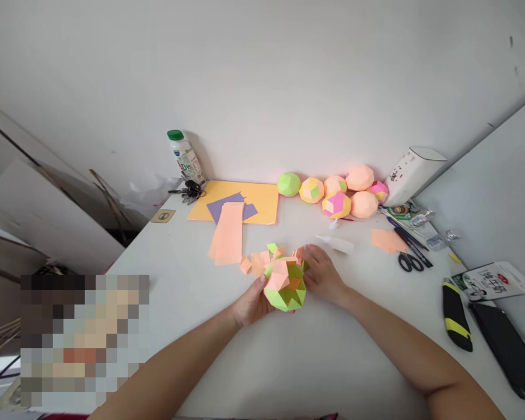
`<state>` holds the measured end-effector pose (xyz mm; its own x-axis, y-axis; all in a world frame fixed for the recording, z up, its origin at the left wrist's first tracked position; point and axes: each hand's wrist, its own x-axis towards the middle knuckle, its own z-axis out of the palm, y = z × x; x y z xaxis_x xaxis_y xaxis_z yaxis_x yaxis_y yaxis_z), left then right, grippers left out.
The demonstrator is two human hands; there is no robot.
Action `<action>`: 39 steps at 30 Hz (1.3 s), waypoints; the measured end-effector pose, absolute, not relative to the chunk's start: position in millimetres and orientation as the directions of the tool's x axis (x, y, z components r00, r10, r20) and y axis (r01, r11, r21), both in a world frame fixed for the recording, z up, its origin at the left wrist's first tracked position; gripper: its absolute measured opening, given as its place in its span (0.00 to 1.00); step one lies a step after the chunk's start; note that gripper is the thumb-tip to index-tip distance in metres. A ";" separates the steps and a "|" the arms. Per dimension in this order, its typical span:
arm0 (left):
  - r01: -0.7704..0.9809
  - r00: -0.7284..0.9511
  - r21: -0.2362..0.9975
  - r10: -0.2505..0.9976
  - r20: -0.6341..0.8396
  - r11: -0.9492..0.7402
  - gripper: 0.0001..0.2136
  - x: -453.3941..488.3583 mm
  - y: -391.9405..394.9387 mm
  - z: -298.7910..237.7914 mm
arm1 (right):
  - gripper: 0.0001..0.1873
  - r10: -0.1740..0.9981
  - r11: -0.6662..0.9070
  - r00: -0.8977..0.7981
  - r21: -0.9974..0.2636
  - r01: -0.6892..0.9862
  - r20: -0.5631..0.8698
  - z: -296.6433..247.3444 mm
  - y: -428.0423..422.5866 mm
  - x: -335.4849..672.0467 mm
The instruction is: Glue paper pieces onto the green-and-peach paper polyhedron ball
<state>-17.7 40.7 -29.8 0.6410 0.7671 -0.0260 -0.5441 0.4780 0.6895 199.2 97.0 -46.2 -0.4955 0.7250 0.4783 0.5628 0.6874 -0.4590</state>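
White tabletop (315,361) fills the lower view and is backed by a plain pale wall, and much of the scene is only partly readable. A pixelated block (83,338) covers the lower left corner, so nothing behind it can be made out. A flat black case (507,350) is cut off by the right edge, and the print on a white packet (494,280) is too small to read. Near the middle of the table, a faceted paper ball (285,286) of folded green and peach panels is cupped from its left and underside by the left hand (250,304), with the thumb pressed on its surface. The right hand (324,274) is laid against the ball's right side. Its fingertips are hidden behind the paper, so it cannot be told whether anything is pinched. Small creased paper scraps (258,262) lie just behind the ball. Smooth peach strips (227,233) are stacked on a purple sheet (221,207) and an orange sheet (254,198). Finished faceted balls (336,192) are clustered by the wall, with a small glue bottle (339,244) and scissors (409,262) lying nearby.
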 end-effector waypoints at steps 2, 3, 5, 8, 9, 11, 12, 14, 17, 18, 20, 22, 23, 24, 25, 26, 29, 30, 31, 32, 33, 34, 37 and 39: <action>-0.546 0.647 0.687 0.762 -0.017 0.480 0.32 -17.5 40.3 -29.8 | 0.18 0.717 0.697 -0.543 -0.448 0.560 0.438 -48.4 99.3 197.1; -0.548 0.649 0.684 0.761 -0.017 0.482 0.32 -17.6 40.1 -30.0 | 0.18 0.714 0.700 -0.555 -0.449 0.556 0.427 -49.0 99.7 196.8; -0.547 0.650 0.680 0.759 -0.023 0.489 0.32 -17.9 40.1 -30.8 | 0.17 0.718 0.696 -0.554 -0.465 0.547 0.421 -49.5 100.2 197.7; -0.537 0.650 0.675 0.758 -0.051 0.506 0.32 -18.1 40.6 -31.0 | 0.13 0.734 0.678 -0.528 -0.516 0.524 0.427 -50.1 101.6 200.7; -0.536 0.648 0.673 0.759 -0.060 0.510 0.32 -17.9 40.8 -30.5 | 0.11 0.742 0.668 -0.516 -0.537 0.515 0.428 -50.4 102.0 201.4; -0.537 0.640 0.671 0.765 -0.070 0.511 0.33 -17.4 41.1 -28.9 | 0.06 0.763 0.642 -0.485 -0.585 0.495 0.427 -50.8 102.0 202.0; -0.539 0.637 0.671 0.767 -0.070 0.509 0.33 -17.0 41.2 -28.0 | 0.04 0.777 0.624 -0.466 -0.612 0.486 0.423 -50.7 101.4 201.9; -0.535 0.635 0.679 0.770 -0.070 0.503 0.34 -16.6 40.9 -27.2 | 0.04 0.810 0.579 -0.422 -0.668 0.468 0.406 -49.3 99.5 201.6; -0.522 0.630 0.704 0.774 -0.064 0.482 0.33 -16.5 39.5 -29.9 | 0.09 0.867 0.486 -0.348 -0.760 0.431 0.356 -44.4 95.9 202.1; -0.518 0.621 0.716 0.781 -0.061 0.468 0.32 -16.5 38.8 -32.0 | 0.10 0.885 0.450 -0.323 -0.793 0.411 0.335 -42.3 94.9 202.6; -0.516 0.586 0.743 0.809 -0.056 0.425 0.31 -16.1 37.2 -37.4 | 0.11 0.916 0.373 -0.287 -0.858 0.353 0.280 -38.7 92.7 203.0; -0.514 0.527 0.774 0.848 -0.056 0.370 0.30 -15.3 35.5 -43.2 | 0.13 0.934 0.289 -0.291 -0.917 0.275 0.207 -36.5 89.7 202.1; -0.506 0.499 0.790 0.865 -0.059 0.346 0.30 -14.8 34.6 -45.8 | 0.14 0.936 0.244 -0.309 -0.941 0.236 0.166 -36.1 87.7 200.9; -0.494 0.475 0.807 0.878 -0.063 0.325 0.30 -14.3 33.7 -48.0 | 0.14 0.934 0.200 -0.333 -0.959 0.200 0.126 -36.0 85.5 199.4; -0.474 0.458 0.825 0.887 -0.068 0.308 0.30 -13.9 32.9 -49.7 | 0.15 0.929 0.159 -0.359 -0.973 0.169 0.089 -36.3 83.1 197.6; -0.447 0.442 0.847 0.894 -0.072 0.289 0.29 -13.5 32.0 -50.7 | 0.16 0.922 0.121 -0.384 -0.982 0.142 0.058 -36.7 80.7 195.7; -0.306 0.353 0.936 0.934 -0.056 0.172 0.29 -13.3 30.6 -50.4 | 0.16 0.902 0.040 -0.431 -0.996 0.076 0.003 -37.3 75.6 191.6; -0.243 0.296 0.963 0.954 -0.040 0.116 0.29 -13.4 30.8 -49.3 | 0.17 0.900 0.023 -0.436 -0.998 0.059 -0.005 -37.1 75.1 191.0; -0.178 0.231 0.982 0.973 -0.019 0.061 0.28 -13.6 31.4 -48.0 | 0.17 0.900 0.011 -0.435 -0.999 0.043 -0.009 -36.9 75.1 190.8; -0.120 0.167 0.993 0.986 0.007 0.013 0.27 -13.8 32.5 -46.4 | 0.17 0.903 0.002 -0.429 -1.000 0.029 -0.011 -36.6 75.5 190.8; -0.076 0.109 0.997 0.994 0.032 -0.024 0.26 -13.9 33.9 -44.9 | 0.17 0.908 -0.005 -0.419 -1.000 0.016 -0.011 -36.4 76.3 191.0; -0.056 0.061 0.997 0.997 0.054 -0.050 0.25 -13.9 35.5 -43.4 | 0.17 0.913 -0.010 -0.408 -1.000 0.006 -0.012 -36.2 77.1 191.3; -0.128 -0.001 0.990 0.998 0.063 -0.062 0.25 -14.0 39.7 -40.4 | 0.17 0.920 -0.026 -0.392 -1.000 -0.011 -0.020 -36.5 79.1 191.9; -0.179 -0.011 0.983 0.999 0.033 -0.034 0.26 -14.2 40.7 -40.2 | 0.17 0.920 -0.037 -0.391 -0.999 -0.012 -0.029 -37.0 79.8 192.0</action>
<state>-14.2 40.7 -40.2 -0.0106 0.9994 0.0331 -0.1788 -0.0345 0.9833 192.0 79.8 -37.0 -0.3907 0.9201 -0.0292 -0.0120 -0.0369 -0.9992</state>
